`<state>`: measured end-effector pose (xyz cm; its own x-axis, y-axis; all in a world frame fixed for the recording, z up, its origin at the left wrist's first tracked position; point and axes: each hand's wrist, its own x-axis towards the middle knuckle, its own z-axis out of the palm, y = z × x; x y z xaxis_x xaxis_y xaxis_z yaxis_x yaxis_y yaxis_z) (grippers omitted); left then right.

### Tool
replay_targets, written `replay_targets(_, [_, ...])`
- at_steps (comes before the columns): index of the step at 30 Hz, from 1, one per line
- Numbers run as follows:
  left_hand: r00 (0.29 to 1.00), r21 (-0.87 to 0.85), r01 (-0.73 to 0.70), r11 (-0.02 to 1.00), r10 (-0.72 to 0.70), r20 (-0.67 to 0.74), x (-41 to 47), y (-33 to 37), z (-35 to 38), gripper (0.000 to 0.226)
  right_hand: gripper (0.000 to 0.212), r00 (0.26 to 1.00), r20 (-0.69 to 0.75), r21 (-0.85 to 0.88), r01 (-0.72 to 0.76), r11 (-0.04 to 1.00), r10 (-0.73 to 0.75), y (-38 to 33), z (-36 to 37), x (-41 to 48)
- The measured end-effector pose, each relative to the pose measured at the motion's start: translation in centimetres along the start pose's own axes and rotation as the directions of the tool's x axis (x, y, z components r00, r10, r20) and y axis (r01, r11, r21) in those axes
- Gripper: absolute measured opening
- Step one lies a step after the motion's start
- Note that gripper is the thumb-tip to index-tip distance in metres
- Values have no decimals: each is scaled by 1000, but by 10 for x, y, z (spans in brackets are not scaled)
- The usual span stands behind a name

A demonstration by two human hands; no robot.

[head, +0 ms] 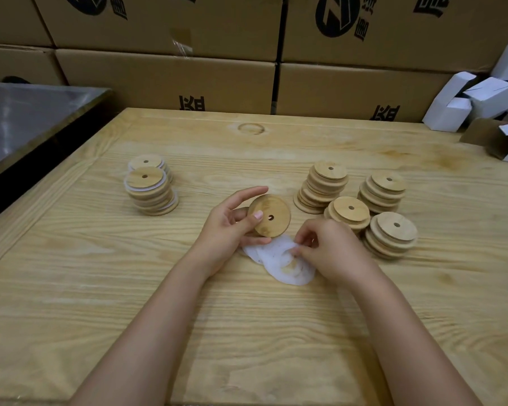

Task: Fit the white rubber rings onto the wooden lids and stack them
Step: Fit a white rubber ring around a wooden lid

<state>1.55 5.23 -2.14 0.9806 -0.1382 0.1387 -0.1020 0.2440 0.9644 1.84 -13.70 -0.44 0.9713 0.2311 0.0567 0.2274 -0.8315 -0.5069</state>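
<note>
Both hands are out mid-surface, forearms reaching in from the bottom edge. Left hand (229,230) grips one wooden lid (271,215) tilted up on its edge, thumb across its face, while right hand (327,249) pinches at the pile of white rubber rings (279,259) lying just below that lid. Count-wise: two ringed stacks (150,191) on the left, four bare stacks (324,183) on the right of the wooden surface (246,332).

Cardboard boxes (165,80): print cropped, unreadable.
</note>
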Motion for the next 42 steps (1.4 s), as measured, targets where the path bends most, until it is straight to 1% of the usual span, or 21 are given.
replay_targets(2, [1000, -6, -9, 1000, 9, -3, 0, 0, 0, 36, 7, 1000, -8, 39, 11, 999, -11, 3, -3, 0])
replay_targets(5, [999, 10, -33, 999, 33, -6, 0, -1, 0, 31, 7, 997, -73, 77, 36, 996, -31, 3, -6, -1])
replay_targets(8, [999, 15, -44, 999, 44, -8, 0, -1, 0, 29, 13, 989, -139, 224, 73, 972, -42, 0, -9, -2])
replay_targets(10, [998, 31, -56, 998, 56, -7, -2, 1, 1, 27, 13, 985, -157, 322, 113, 940, -65, -4, -11, -3])
replay_targets(14, [997, 76, -74, 994, 74, 4, -4, 6, 4, 17, 12, 971, -225, 429, 175, 886, -82, -13, -8, -3])
replay_targets(18, [989, 167, -146, 975, 142, 36, -4, 3, 9, 14, 15, 955, -296, 590, 202, 781, -23, -20, -2, -3])
replay_targets(20, [988, 204, -152, 967, 148, 32, -4, 2, 10, 12, 17, 949, -317, 635, 207, 745, 6, -21, 0, -2])
replay_targets(22, [988, 220, -154, 963, 152, 26, -4, 1, 11, 9, 16, 946, -324, 648, 212, 732, 13, -21, 2, -2])
replay_targets(26, [988, 259, -151, 954, 149, 30, -3, -2, 11, 4, 15, 938, -342, 646, 194, 738, 53, -18, 5, 0])
replay_targets(32, [985, 271, -170, 947, 169, 27, -3, -5, 10, 5, 15, 929, -353, 660, 161, 734, 113, -14, 8, 2])
replay_targets(37, [984, 280, -175, 944, 180, 6, -3, -6, 11, 2, 16, 932, -344, 658, 152, 738, 115, -13, 8, 1])
replay_targets(42, [985, 281, -145, 949, 166, -50, -2, -8, 9, 11, 16, 934, -343, 645, 152, 749, 106, -13, 7, 1])
